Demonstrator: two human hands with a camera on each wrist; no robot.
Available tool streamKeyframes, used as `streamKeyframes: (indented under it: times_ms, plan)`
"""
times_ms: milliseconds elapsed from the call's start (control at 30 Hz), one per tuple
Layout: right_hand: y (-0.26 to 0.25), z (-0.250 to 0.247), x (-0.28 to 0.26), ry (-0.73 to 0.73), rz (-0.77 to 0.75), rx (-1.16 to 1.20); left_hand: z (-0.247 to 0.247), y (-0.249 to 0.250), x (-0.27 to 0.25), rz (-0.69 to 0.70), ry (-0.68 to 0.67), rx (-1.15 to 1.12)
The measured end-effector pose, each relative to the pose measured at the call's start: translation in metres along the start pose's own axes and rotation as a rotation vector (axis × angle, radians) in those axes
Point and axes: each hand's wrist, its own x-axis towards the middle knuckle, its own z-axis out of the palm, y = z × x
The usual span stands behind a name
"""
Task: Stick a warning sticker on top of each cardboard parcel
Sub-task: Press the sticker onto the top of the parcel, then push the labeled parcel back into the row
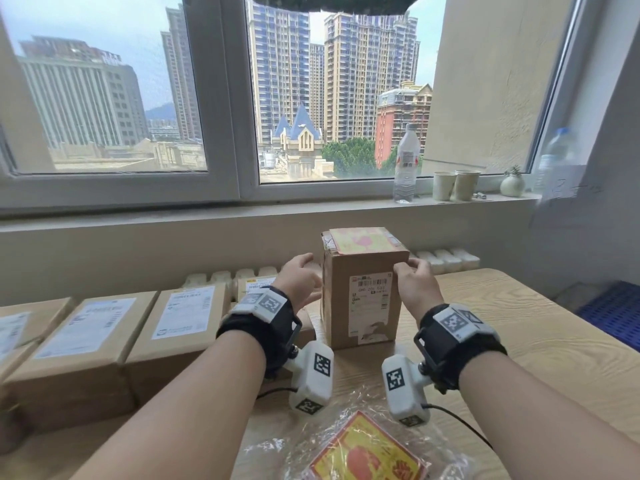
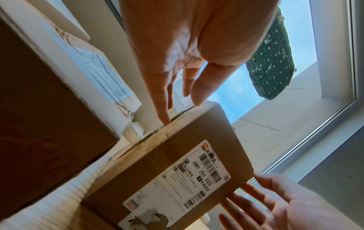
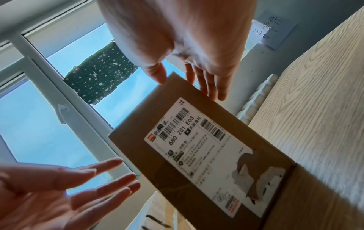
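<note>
A tall cardboard parcel (image 1: pixel 363 292) stands upright mid-table, a white shipping label on its front and a yellow-pink warning sticker (image 1: pixel 360 241) flat on its top. My left hand (image 1: pixel 302 273) hovers by its left side with fingers straight and spread (image 2: pixel 177 62); whether the index tip touches the edge I cannot tell. My right hand (image 1: pixel 414 271) is at the upper right corner: thumb tip on the front edge, straight fingers (image 3: pixel 213 87) along the side. A stack of red-yellow stickers (image 1: pixel 367 455) lies in clear wrap near me.
Flat parcels (image 1: pixel 79 334) with white labels lie in a row on the left of the wooden table (image 1: pixel 536 348). On the windowsill stand a water bottle (image 1: pixel 406 164), two paper cups (image 1: pixel 457 185) and a small vase (image 1: pixel 512 185). A blue crate (image 1: pixel 616 313) sits at the right.
</note>
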Motion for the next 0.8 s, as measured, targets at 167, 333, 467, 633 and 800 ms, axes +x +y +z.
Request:
streamKeyframes:
  times_ms: [167, 333, 467, 633, 800]
  plan:
    - [-0.006, -0.005, -0.024, 0.194, -0.101, -0.063, -0.036, 0.0, -0.014, 0.028, 0.121, 0.088]
    - [-0.005, 0.011, -0.045, 0.064, -0.113, -0.112, -0.079, -0.007, -0.03, 0.029, 0.275, 0.213]
    - [-0.004, 0.036, -0.064, -0.193, 0.007, -0.112, -0.096, -0.018, -0.04, -0.024, 0.309, 0.234]
    - [0.003, 0.07, -0.075, -0.361, 0.078, -0.211, -0.096, -0.031, -0.041, -0.113, 0.21, 0.248]
    - [0.007, 0.093, -0.079, -0.437, 0.123, -0.254, -0.09, -0.036, -0.032, -0.146, 0.146, 0.25]
